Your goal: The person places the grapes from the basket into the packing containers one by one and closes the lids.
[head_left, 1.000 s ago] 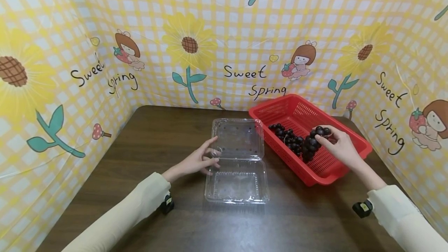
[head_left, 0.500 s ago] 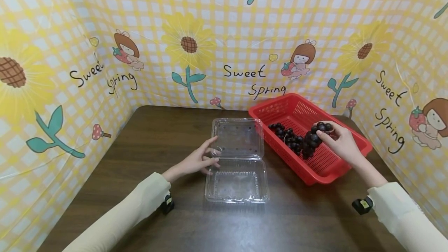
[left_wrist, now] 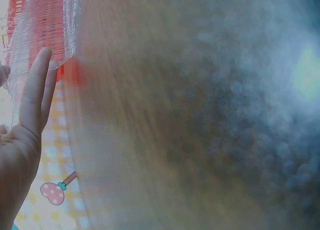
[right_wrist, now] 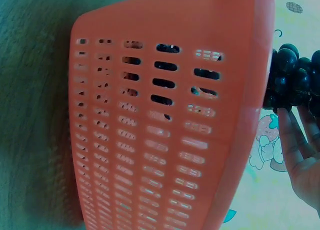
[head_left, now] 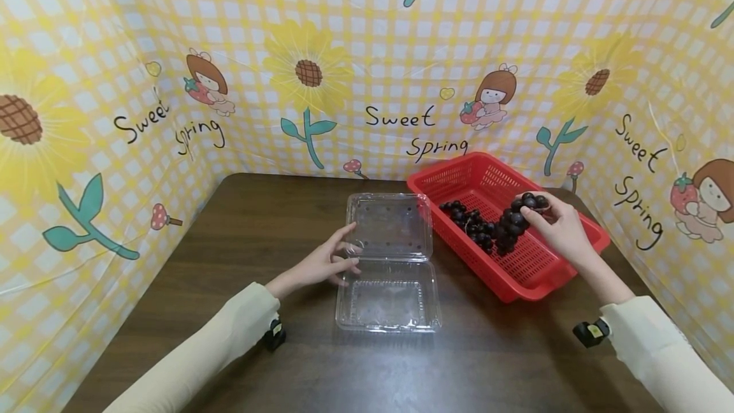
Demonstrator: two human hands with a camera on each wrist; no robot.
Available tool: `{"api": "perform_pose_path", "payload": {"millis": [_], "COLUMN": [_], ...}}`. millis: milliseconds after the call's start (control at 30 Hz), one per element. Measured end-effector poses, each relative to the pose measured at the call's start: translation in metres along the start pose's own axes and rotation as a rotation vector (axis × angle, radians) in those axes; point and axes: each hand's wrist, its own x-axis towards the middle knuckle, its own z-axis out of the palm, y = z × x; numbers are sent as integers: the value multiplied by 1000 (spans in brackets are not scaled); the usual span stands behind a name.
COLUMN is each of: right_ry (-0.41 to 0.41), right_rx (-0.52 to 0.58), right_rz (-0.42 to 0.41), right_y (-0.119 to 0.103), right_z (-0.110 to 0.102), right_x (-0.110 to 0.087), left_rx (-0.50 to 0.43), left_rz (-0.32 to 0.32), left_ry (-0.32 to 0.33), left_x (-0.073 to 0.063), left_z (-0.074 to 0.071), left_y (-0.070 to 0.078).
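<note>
With thumb and fingers my right hand [head_left: 559, 225] grips a bunch of dark grapes [head_left: 512, 225] by its upper end, over the red basket [head_left: 536, 295]. The lower end of that bunch hangs inside the basket, close to more dark grapes [head_left: 471, 225] lying on its floor. In the right wrist view the held grapes [right_wrist: 292, 74] show above the basket rim. A clear plastic clamshell box [head_left: 387, 327] lies unfolded on the table, its lid [head_left: 390, 225] to the back. My left hand [head_left: 327, 260] touches the box's left side near the hinge, fingers extended and spread.
The basket stands at the right rear of the brown table [head_left: 275, 209], next to the clamshell box. A yellow checked cloth [head_left: 246, 101] hangs behind the table and along both sides. Dark wood surface stretches left of the box and in front of it.
My right hand has risen slightly, lifting the grape bunch a little. The left hand and the clamshell box have stayed in place.
</note>
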Motion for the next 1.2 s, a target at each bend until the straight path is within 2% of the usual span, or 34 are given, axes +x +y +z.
{"api": "perform_pose_path", "payload": {"millis": [333, 567, 700, 1033, 1200], "right_ry": [7, 44, 71, 62, 57], "right_rx": [44, 66, 49, 80, 111], "right_rz": [-23, -24, -19, -21, -28], "right_y": [-2, 21, 24, 15, -10], "right_z": [0, 1, 3, 5, 5], "right_x": [3, 7, 7, 10, 6], "left_rx": [-1, 1, 0, 2, 6], "left_rz": [5, 3, 1, 0, -3], "left_ry": [-5, -11, -10, -8, -8], "left_x": [1, 2, 3, 3, 3], "left_z": [-1, -1, -1, -1, -1], "left_y": [-2, -1, -1, -1, -1]}}
